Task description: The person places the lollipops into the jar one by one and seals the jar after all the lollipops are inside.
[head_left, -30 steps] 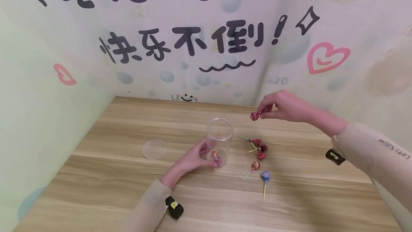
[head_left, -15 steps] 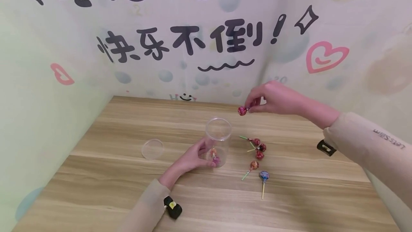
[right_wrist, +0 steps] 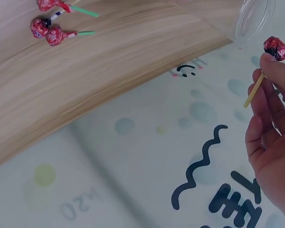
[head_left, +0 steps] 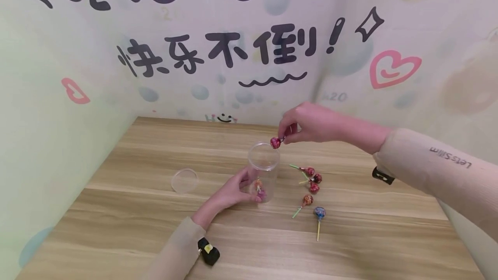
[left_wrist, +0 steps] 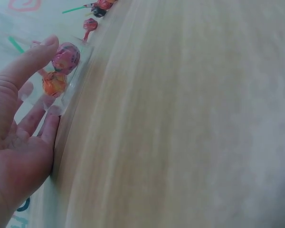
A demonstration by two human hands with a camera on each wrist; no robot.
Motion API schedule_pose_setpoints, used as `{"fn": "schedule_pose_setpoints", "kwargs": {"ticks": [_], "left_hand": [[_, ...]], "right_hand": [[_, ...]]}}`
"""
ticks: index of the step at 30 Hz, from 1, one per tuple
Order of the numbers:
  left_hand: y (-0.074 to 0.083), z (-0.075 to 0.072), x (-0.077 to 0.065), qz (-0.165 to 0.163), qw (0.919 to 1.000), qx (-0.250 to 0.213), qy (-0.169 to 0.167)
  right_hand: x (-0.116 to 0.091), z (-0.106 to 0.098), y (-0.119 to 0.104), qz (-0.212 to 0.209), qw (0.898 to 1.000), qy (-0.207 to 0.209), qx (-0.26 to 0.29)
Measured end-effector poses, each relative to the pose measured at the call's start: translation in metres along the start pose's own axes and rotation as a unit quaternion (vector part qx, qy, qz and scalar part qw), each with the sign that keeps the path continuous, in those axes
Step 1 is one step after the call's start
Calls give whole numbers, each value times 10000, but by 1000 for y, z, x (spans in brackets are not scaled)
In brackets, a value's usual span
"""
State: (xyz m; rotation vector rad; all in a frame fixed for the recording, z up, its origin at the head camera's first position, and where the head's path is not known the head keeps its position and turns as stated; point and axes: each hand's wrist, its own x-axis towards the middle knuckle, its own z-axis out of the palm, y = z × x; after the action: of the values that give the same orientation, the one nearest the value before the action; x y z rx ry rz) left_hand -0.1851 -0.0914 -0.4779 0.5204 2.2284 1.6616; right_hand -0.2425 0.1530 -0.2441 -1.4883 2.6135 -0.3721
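Note:
A clear plastic jar [head_left: 271, 178] stands upright on the wooden table, its mouth uncovered. My left hand [head_left: 232, 190] holds it low on its left side, with thumb and fingers curled round the wall. Inside, at the bottom, lie a pink-wrapped lollipop [left_wrist: 66, 58] and an orange-wrapped one [left_wrist: 54, 84]. Above the jar's right rim, my right hand [head_left: 309, 123] pinches a red-wrapped lollipop [head_left: 275, 143] by its stick. In the right wrist view that lollipop's pale yellow stick [right_wrist: 254, 90] shows between thumb and fingers, and its dark red head is close to the jar rim [right_wrist: 256, 21].
Right of the jar lie several red lollipops [head_left: 314, 188], an orange one [head_left: 308, 199] and a blue one [head_left: 320, 212]. A round clear lid [head_left: 184, 181] lies flat to the left. A printed wall cloth [head_left: 194, 85] hangs behind the table's far edge.
My right hand has moved left, carrying the red lollipop from beyond the loose lollipops to the jar's rim. My left hand and the jar have stayed in place.

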Motion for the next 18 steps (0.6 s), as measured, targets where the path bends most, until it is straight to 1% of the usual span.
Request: {"fn": "schedule_pose_setpoints", "kwargs": {"ticks": [3,8,12,14,18], "left_hand": [[0,1,0,43,10000,35,5],[2,0,-1,-62,9998,-162,-23],[3,0,-2,-60,9999,-158,-26],[2,0,-1,-42,9999,-127,-20],[1,0,0,-38,10000,-74,-11]], "right_hand": [[5,2,-6,11,9999,-163,-23],[15,5,-15,38,9994,-348,-70],[22,6,-20,-39,9988,-491,-22],[25,7,-22,-63,9979,-637,10],[31,10,-24,49,9945,-1032,165]]}}
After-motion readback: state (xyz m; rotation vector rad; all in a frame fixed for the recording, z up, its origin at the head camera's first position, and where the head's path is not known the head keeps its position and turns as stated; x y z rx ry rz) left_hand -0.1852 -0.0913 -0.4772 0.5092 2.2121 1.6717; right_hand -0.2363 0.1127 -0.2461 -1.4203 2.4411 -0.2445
